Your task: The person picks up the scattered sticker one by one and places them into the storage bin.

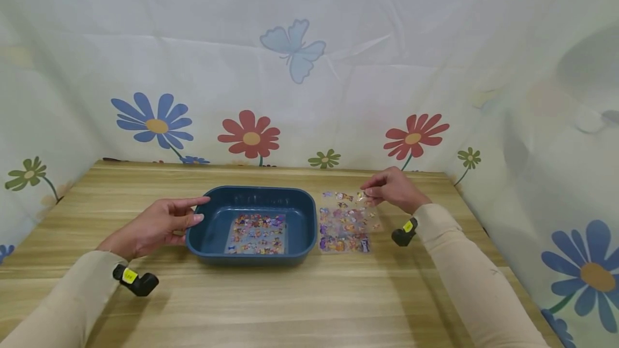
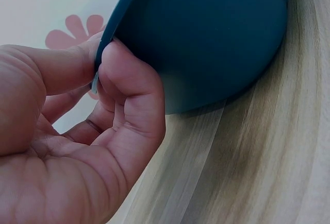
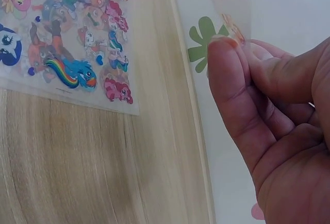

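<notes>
My left hand (image 1: 157,225) pinches the left rim of a dark blue plastic basin (image 1: 203,251), thumb on one side and a curled finger on the other, as the left wrist view shows. Inside the basin lies a clear sheet of colourful cartoon stickers (image 1: 257,234). To its right, my right hand (image 1: 394,189) pinches the edge of a transparent sticker sheet (image 3: 227,7) between thumb and forefinger, raised off the table. Below that, more sticker sheets (image 3: 67,44) with pony figures lie overlapping on the wood; their number cannot be told.
A wood-grain table (image 1: 290,305) carries everything. Behind it hangs a white curtain (image 1: 338,90) printed with flowers and a butterfly, also closing in both sides. Small black wrist cameras (image 1: 137,282) sit on both sleeves.
</notes>
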Action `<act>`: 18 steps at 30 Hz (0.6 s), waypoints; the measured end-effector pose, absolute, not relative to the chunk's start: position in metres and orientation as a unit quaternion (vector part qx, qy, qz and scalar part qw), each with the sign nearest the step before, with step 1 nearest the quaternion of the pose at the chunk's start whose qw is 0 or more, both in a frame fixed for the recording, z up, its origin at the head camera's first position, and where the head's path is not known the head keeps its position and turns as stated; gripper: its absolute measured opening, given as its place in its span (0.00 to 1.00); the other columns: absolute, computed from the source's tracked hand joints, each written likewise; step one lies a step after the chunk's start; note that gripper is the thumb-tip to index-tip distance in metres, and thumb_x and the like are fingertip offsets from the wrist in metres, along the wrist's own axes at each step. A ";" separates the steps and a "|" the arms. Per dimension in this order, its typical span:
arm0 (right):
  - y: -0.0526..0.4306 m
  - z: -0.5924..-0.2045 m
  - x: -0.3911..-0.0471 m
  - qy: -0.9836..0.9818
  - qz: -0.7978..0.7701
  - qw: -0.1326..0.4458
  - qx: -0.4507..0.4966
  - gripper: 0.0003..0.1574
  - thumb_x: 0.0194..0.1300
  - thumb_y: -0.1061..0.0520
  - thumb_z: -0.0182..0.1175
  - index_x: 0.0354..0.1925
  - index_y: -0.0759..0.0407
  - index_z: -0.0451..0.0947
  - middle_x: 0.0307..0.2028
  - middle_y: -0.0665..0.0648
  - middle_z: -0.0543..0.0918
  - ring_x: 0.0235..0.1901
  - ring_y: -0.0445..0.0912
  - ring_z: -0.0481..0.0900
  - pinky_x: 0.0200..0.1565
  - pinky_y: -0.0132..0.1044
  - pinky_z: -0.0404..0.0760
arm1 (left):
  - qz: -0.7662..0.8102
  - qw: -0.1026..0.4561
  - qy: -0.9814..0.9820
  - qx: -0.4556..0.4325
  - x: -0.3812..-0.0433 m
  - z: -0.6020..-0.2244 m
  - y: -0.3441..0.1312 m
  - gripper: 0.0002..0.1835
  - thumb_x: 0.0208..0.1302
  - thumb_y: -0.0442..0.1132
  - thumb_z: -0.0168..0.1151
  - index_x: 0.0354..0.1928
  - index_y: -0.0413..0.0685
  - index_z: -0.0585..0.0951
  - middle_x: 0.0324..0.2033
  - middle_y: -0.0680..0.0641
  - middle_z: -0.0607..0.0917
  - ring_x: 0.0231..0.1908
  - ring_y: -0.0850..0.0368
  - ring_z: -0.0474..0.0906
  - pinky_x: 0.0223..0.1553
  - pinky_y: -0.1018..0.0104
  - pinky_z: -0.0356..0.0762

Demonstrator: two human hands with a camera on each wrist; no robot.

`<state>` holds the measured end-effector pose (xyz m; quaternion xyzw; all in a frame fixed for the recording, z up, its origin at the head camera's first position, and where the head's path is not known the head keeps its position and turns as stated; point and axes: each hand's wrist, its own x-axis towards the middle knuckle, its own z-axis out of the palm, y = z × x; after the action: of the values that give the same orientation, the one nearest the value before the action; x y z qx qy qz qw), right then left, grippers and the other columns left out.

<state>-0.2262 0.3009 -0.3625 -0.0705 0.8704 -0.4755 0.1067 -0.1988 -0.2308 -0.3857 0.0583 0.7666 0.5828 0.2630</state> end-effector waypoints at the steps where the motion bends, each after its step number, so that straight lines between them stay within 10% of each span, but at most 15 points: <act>1: 0.301 -0.363 -0.226 0.870 -0.476 0.106 -0.071 0.13 0.68 0.64 0.60 0.49 0.68 0.83 0.42 0.66 0.85 0.33 0.47 0.86 0.42 0.45 0.87 | 0.583 0.263 0.767 0.058 -0.199 -0.386 -0.231 0.40 0.65 0.48 0.65 0.76 0.53 0.59 0.49 0.40 0.77 0.40 0.49 0.84 0.42 0.62 0.85; 18: 0.288 -0.359 -0.228 0.870 -0.476 0.106 -0.078 0.13 0.68 0.64 0.60 0.49 0.68 0.83 0.40 0.64 0.86 0.32 0.48 0.87 0.41 0.45 0.87 | 0.581 0.262 0.768 0.057 -0.199 -0.385 -0.230 0.40 0.65 0.48 0.65 0.76 0.53 0.58 0.50 0.40 0.77 0.40 0.49 0.83 0.41 0.62 0.85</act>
<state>-0.2281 0.2877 -0.3590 -0.0782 0.8696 -0.4758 0.1064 -0.1988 -0.2300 -0.3851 0.0569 0.7681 0.5813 0.2625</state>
